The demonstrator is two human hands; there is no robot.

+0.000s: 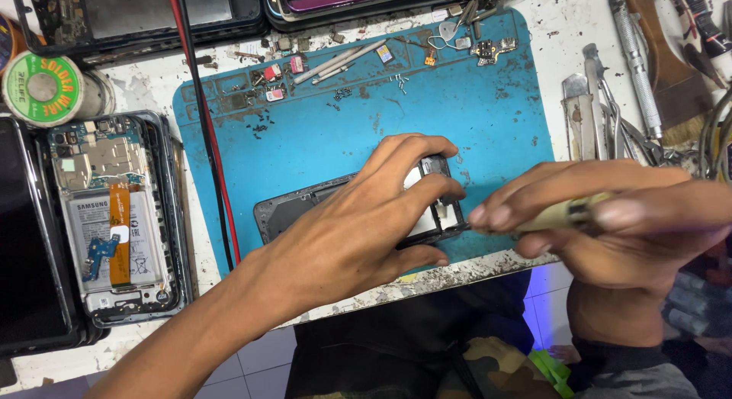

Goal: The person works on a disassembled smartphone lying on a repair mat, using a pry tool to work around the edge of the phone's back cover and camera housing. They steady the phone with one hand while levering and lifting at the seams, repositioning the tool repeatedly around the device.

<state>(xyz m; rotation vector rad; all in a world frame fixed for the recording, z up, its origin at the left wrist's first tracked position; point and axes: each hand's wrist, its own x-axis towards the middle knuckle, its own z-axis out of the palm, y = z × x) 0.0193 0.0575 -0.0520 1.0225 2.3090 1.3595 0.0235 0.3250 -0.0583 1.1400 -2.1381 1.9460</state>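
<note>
Your left hand (366,216) presses down on the phone frame (305,204), fingers spread over its right end and clamped on it — the frame lies flat near the front edge of the blue mat (457,117). Your right hand (610,223) is clenched around a pale-handled tool (564,213), its tip at the frame's right edge, just beside your left fingertips. Small screws and parts are scattered along the mat's far edge. To the left, an opened phone (114,216) shows its battery — a solder spool (42,90) sits above it. Tweezers (610,101) lie on the right.
</note>
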